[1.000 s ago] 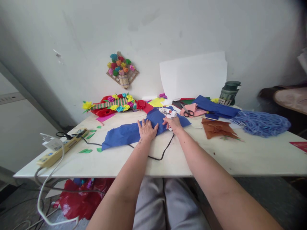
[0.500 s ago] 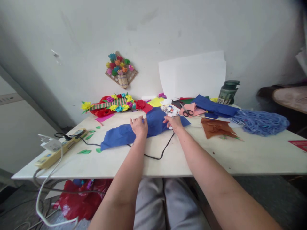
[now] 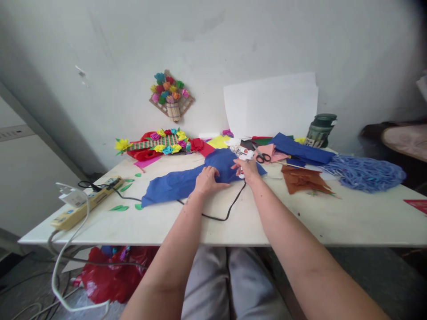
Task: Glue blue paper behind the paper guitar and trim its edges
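A long blue sheet (image 3: 173, 184), crepe paper or cloth, lies slantwise across the table. My left hand (image 3: 207, 180) rests on its lower edge, thumb stretched out to the right and fingers spread over the sheet. My right hand (image 3: 248, 169) is wrapped round the handle of a white hot glue gun (image 3: 246, 154), which lies over the sheet's right part with its nozzle toward the back left. A black cord (image 3: 230, 209) runs from the glue gun's handle and passes under the sheet. The palm side of both hands is hidden.
Scissors (image 3: 263, 158) and brown crepe paper (image 3: 303, 178) lie right of the glue gun, with blue yarn (image 3: 370, 172) beyond. A dark green bottle (image 3: 320, 131) stands behind. At left are a power strip (image 3: 88, 204), green paper leaves (image 3: 119, 208) and a flower-decorated woven piece (image 3: 156, 143).
My left hand has moved right along the sheet and stretched out its thumb. My right hand stays on the glue gun, and the view has shifted slightly.
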The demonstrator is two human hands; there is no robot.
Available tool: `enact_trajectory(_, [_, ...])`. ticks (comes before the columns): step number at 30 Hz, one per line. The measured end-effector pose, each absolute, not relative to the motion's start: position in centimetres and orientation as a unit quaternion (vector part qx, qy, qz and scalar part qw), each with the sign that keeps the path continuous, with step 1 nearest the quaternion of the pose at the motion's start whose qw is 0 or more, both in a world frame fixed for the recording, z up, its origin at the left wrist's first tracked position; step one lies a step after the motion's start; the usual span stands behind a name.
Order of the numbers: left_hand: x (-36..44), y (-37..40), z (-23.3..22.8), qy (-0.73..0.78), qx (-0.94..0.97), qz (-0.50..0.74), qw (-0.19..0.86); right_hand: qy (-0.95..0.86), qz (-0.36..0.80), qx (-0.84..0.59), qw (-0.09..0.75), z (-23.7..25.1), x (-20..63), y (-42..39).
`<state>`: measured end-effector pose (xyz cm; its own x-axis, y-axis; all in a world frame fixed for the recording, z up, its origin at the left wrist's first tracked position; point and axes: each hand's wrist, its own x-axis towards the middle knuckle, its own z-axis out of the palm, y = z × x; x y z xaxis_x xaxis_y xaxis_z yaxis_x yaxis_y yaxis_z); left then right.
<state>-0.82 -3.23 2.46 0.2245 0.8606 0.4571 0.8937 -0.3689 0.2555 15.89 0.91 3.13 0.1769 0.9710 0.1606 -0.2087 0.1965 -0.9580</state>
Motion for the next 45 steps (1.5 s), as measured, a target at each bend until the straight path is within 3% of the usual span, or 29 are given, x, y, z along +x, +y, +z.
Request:
enact_trajectory(5, [-0.6,-3.5,2.9,-0.557,-0.785,-0.263,0.069,-0.446,0.509,-0.414,0.608,3.8,16.6,0.5])
enact_trajectory(9, [-2.7,-3.0,3.4,-0.726,-0.596,-0.329,0.099,-0.425,0.532,-0.411,0.607,4.3,17.4,0.4])
enact_trajectory(12, [-4.4,-2.4,3.1,-0.767,-0.545,-0.324,0.094,-0.402,0.526,-0.415,0.624,4.6,17.9,0.5])
enact_trajectory(22, [-4.6,-0.2,2.6,-0.705,-0.691,-0.158,0.035,-0.377,0.52,-0.432,0.633,4.3,17.9,0.9])
enact_trajectory(29, [-5.2,1.5,3.2,-0.693,-0.711,-0.118,-0.007,-0.394,0.516,-0.419,0.634,3.8,17.8,1.1])
enact_trajectory(45, [-6.9,2.4,3.2,-0.621,-0.754,-0.211,-0.023,-0.418,0.49,-0.393,0.656,4.4,17.5,0.7])
